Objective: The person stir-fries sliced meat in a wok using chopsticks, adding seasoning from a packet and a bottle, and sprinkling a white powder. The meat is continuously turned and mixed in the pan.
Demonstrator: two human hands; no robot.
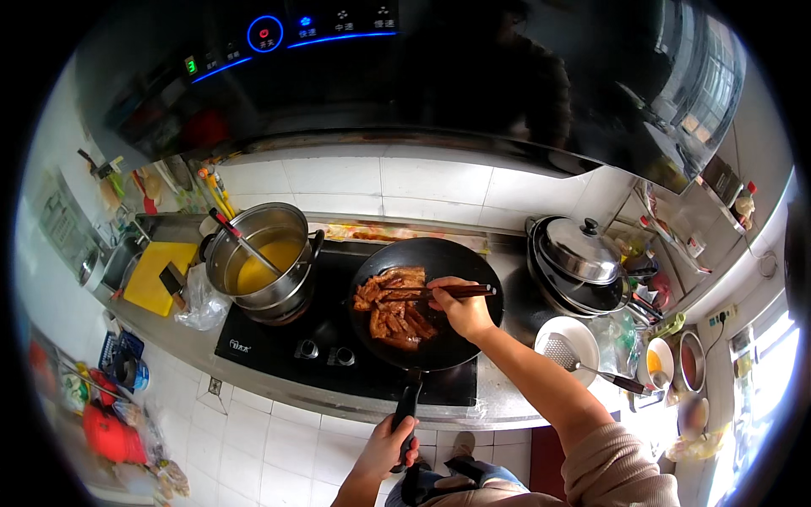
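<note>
My left hand is closed around the black handle of a frying pan, which rests on the right side of a black gas hob. Browned, glossy strips of meat lie in the left half of the pan. Above them, my right hand grips dark wooden chopsticks, whose tips reach the upper strips. Whether the tips pinch a piece cannot be told. On the hob's left side stands a steel pot holding yellowish liquid, with a ladle leaning inside it.
Left of the pot are a plastic bag, a cleaver and a yellow cutting board. To the right stand stacked pans with a steel lid, and a white bowl with a skimmer on it. A range hood overhangs the hob.
</note>
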